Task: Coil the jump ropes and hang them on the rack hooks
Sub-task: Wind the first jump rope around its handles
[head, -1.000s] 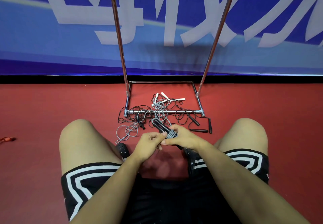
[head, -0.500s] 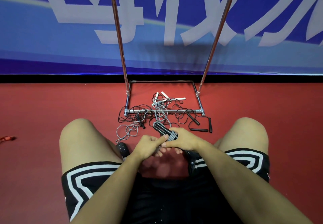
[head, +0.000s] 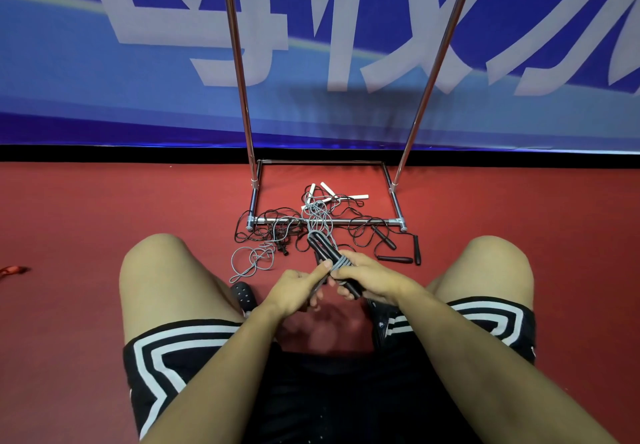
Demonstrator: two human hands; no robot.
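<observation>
Between knees | both hands grip grey-wrapped handles (head: 329, 253) | left thumb (head: 322, 269) now raised onto cord

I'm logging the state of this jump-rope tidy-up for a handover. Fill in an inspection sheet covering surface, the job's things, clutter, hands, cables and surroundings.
Surface: red sports floor.
Job's things: grey-corded jump rope with black handles, cord wound round the handles, held in both hands; its loose grey cord trails to the floor. Tangled black and grey ropes lie over the chrome rack's base bar; white rope handles inside the base; dark rope handles right of the pile. Hooks not in view.
Clutter: small red item at the far left edge.
Hands: left hand pinches the grey wrap; right hand grips the handles.
Cables: nothing seen besides ropes.
Surroundings: blue banner with pale characters; black perforated shoe.
</observation>
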